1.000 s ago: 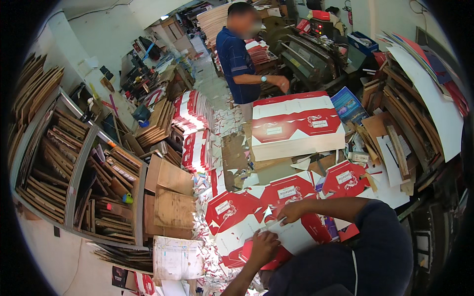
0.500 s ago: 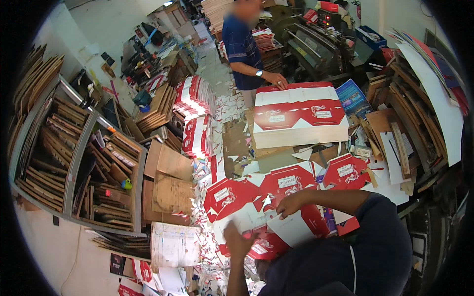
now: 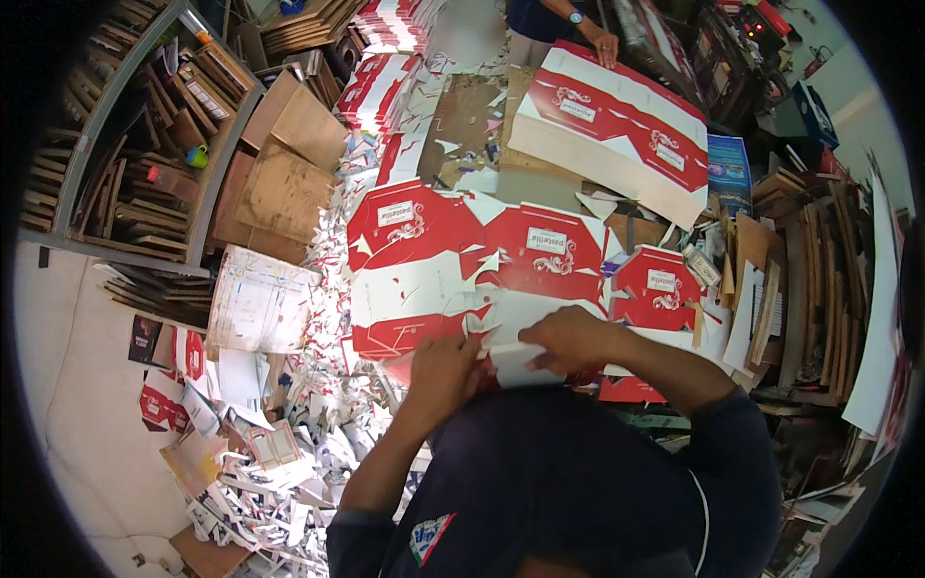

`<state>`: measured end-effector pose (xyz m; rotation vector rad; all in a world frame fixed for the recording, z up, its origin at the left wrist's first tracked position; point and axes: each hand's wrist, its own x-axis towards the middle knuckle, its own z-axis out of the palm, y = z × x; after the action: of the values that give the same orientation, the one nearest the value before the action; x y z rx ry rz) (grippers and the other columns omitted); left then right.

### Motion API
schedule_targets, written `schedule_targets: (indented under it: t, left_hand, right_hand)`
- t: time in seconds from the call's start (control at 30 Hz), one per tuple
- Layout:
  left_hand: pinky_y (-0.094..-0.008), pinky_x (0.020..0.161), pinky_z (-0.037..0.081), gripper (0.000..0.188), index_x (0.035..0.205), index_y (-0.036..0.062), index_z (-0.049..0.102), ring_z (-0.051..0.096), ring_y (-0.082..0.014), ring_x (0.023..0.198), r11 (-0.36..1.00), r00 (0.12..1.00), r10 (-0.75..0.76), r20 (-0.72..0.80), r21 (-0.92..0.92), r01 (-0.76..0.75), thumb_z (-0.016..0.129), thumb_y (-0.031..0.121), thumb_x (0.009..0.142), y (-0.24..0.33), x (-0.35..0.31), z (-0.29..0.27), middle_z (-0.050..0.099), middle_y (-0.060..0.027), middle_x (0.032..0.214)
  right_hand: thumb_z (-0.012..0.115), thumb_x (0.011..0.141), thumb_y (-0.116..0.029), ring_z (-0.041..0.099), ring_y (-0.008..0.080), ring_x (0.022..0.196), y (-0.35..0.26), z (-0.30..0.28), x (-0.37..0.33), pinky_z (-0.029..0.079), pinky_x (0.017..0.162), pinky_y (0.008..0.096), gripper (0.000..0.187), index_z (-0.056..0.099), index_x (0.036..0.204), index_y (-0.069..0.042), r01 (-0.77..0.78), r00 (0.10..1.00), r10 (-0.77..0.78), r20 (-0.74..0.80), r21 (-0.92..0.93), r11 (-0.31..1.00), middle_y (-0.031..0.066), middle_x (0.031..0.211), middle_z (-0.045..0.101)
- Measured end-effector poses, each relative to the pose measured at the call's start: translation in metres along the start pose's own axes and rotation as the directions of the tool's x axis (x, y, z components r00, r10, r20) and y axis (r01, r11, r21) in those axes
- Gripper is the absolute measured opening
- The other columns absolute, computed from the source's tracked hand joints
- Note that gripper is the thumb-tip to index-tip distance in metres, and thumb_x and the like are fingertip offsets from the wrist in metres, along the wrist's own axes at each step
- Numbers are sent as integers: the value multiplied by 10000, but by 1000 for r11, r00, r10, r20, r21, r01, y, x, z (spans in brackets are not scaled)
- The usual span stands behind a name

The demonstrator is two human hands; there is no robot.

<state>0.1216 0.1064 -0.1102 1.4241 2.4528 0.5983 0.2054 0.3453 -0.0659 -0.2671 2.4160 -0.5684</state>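
Red and white printed carton blanks (image 3: pixel 405 284) lie in a stack on the worktable in front of me, with torn bits of card between their cut outlines. At the near edge of this stack, my left hand (image 3: pixel 445 374) has its fingers closed on the card. Just to its right, my right hand (image 3: pixel 573 339) has bent fingers round the white part of a carton blank near my body. Parts of the fingertips and the lower edge of the card are hidden by the hands and my torso. More red blanks (image 3: pixel 657 289) lie to the right.
A tall stack of printed sheets (image 3: pixel 617 116) stands at the back, with another person's hand (image 3: pixel 602 45) on it. White and red scraps (image 3: pixel 289 491) cover the floor at left. A shelf of wooden boards (image 3: pixel 207 207) stands left; more boards (image 3: pixel 829 279) lean at right.
My view has tilted down and shifted. My left hand has come down from above the carton blanks onto their near edge. My right hand is now closer to my body, beside the left.
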Motion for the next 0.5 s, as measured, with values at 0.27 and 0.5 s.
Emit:
schedule_targets:
  t: [0.27, 0.5]
  left_hand:
    - [-421, 727, 396, 276, 960, 108, 635, 612, -258, 809, 977, 975, 36, -219, 215, 12, 793, 245, 780, 30, 35, -109, 615, -48, 855]
    - [-417, 774, 392, 308, 975, 98, 635, 612, -249, 846, 981, 912, 103, -398, 190, -27, 787, 308, 809, -29, 72, -36, 620, -47, 882]
  right_hand:
    - [751, 830, -172, 662, 339, 904, -43, -84, -31, 512, 743, 470, 263, 646, 1055, -85, 30, 883, -81, -462, -116, 993, 100, 936, 676]
    - [731, 872, -227, 647, 353, 934, 19, -54, 38, 508, 775, 470, 283, 619, 1075, -63, 7, 849, -87, -521, -154, 988, 137, 936, 660]
